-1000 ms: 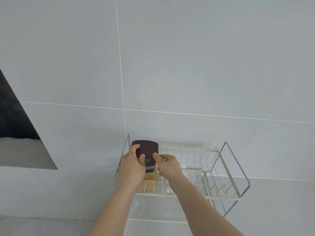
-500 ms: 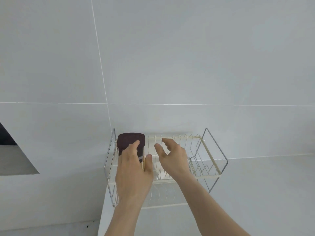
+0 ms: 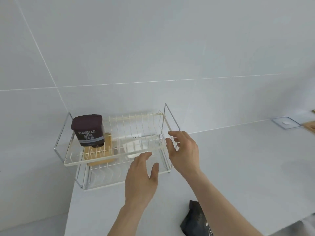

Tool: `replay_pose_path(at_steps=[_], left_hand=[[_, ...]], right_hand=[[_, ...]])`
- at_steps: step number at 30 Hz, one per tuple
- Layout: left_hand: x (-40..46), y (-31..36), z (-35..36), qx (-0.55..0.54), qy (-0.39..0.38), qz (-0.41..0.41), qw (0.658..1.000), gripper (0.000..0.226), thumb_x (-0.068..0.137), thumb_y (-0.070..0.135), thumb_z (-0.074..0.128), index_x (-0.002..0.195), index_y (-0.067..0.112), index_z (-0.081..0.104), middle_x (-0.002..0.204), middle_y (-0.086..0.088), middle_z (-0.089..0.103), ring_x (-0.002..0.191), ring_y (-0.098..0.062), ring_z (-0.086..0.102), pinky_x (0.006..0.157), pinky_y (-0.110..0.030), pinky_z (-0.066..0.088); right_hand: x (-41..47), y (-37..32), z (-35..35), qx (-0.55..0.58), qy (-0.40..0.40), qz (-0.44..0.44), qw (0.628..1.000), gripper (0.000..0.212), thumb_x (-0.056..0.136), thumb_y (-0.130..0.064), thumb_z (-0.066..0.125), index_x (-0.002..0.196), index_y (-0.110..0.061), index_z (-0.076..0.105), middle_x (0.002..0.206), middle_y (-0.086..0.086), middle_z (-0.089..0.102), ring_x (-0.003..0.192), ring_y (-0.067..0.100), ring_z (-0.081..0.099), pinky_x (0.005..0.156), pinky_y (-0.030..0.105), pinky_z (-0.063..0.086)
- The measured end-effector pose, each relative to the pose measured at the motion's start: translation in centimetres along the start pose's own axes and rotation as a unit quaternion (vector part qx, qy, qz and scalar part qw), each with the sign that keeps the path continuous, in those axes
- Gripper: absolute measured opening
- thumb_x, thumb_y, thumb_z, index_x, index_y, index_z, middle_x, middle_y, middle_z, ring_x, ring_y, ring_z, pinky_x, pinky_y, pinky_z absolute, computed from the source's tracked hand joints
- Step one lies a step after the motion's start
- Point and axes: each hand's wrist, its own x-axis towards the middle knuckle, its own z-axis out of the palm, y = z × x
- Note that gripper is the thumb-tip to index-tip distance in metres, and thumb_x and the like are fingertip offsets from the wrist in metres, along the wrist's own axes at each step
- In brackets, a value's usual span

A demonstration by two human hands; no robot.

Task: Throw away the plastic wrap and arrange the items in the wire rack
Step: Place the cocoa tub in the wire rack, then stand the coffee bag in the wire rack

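A cream two-tier wire rack (image 3: 109, 158) stands on the white counter against the tiled wall. A dark brown cocoa tub (image 3: 88, 130) stands upright at the left end of its upper tier. Below it, on the lower tier, lies a wooden block (image 3: 99, 156), and something white (image 3: 134, 145) rests under the middle of the rack. My left hand (image 3: 141, 179) hovers open in front of the rack, holding nothing. My right hand (image 3: 184, 152) is open beside the rack's right end, fingers spread near the wires. A black pouch (image 3: 196, 220) lies on the counter near my right forearm.
A clear square lid (image 3: 285, 122) and a wooden board (image 3: 309, 126) sit at the far right of the counter by the wall. The counter's left edge drops off just left of the rack.
Both hands have let go of the cocoa tub and drawn back to the right and toward me. The tub now stands alone on the upper tier. The view has swung right.
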Motion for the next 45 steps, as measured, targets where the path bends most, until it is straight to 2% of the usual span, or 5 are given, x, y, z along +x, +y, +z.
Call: replay_pose_path(at_steps=[14,25,30,35,45], left_hand=[[-13.1,0.6,16.6,-0.016,-0.223,-0.349,0.91,0.048,0.091,0.049,0.053,0.127,0.018,0.045,0.114,0.002,0.062,0.103,-0.022,0.06,0.088,-0.035,0.045],[-17.1,-0.1,21.8,-0.172,-0.212,-0.528,0.804,0.061,0.077,0.054,0.068,0.109,0.002,0.06,0.088,-0.013,0.071,0.069,-0.028,0.071,0.061,-0.034,0.061],[-18.1,-0.4,23.9,-0.243,-0.236,-0.537,0.772,0.067,0.066,0.049,0.079,0.114,0.007,0.058,0.101,-0.016,0.075,0.086,-0.032,0.076,0.063,-0.036,0.061],[-16.9,2.0,23.1,-0.177,-0.216,-0.467,0.839,0.058,0.062,0.045,0.079,0.109,0.022,0.056,0.102,-0.002,0.073,0.093,-0.026,0.072,0.085,-0.044,0.06],[-9.8,5.5,17.0,-0.049,-0.148,-0.279,0.948,0.044,0.086,0.027,0.067,0.124,0.033,0.048,0.099,0.011,0.068,0.086,-0.015,0.068,0.072,-0.03,0.052]], right_hand=[[-12.2,20.8,-8.2,-0.131,-0.317,0.257,0.903,0.061,0.095,-0.053,0.057,0.148,-0.025,0.045,0.141,0.003,0.055,0.131,0.027,0.054,0.106,0.038,0.044],[-15.4,24.6,-9.3,-0.153,-0.386,0.286,0.864,0.059,0.091,-0.054,0.059,0.142,-0.026,0.052,0.134,0.001,0.065,0.122,0.027,0.062,0.1,0.038,0.051],[-15.6,24.8,-9.3,-0.146,-0.387,0.303,0.859,0.061,0.087,-0.059,0.062,0.139,-0.028,0.057,0.132,-0.002,0.068,0.123,0.025,0.063,0.097,0.035,0.051],[-15.3,24.3,-9.3,-0.109,-0.382,0.343,0.852,0.061,0.077,-0.061,0.068,0.129,-0.03,0.062,0.118,-0.003,0.072,0.112,0.024,0.067,0.095,0.035,0.053],[-11.6,20.0,-7.2,0.063,-0.263,0.372,0.888,0.032,0.082,-0.037,0.079,0.104,-0.03,0.056,0.091,-0.001,0.077,0.08,0.018,0.075,0.073,0.039,0.063]])
